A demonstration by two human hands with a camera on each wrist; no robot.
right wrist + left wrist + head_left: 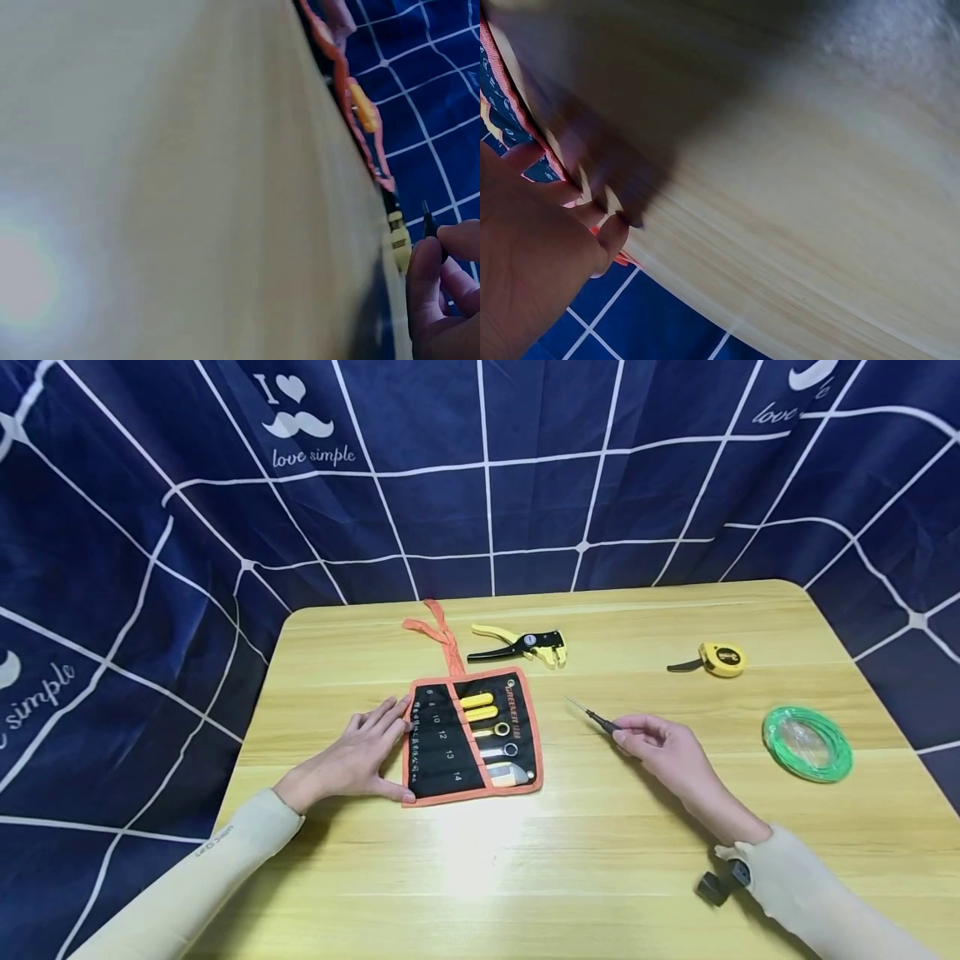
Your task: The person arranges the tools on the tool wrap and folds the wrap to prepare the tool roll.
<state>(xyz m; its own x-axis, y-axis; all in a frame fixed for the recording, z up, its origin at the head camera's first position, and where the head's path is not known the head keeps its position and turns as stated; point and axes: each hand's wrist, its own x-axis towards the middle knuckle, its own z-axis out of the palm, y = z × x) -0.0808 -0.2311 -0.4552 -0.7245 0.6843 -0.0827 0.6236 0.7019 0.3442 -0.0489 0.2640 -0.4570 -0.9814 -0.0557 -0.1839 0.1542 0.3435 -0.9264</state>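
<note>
My left hand [358,758] lies flat with straight fingers on the left edge of the tool roll [471,736]. Right of the roll, my right hand [663,752] pinches a thin screwdriver [591,716]; its long axis runs diagonal, the tip pointing up-left toward the roll.

Tool roll [471,739], frame centre: showing black w/ orange trim. Table [525,877]: light wood grain. Backdrop [480,468], top: navy w/ white grid. Wire coil [807,744], right: glowing green. Tape measure [722,659], upper right: yellow.
</note>
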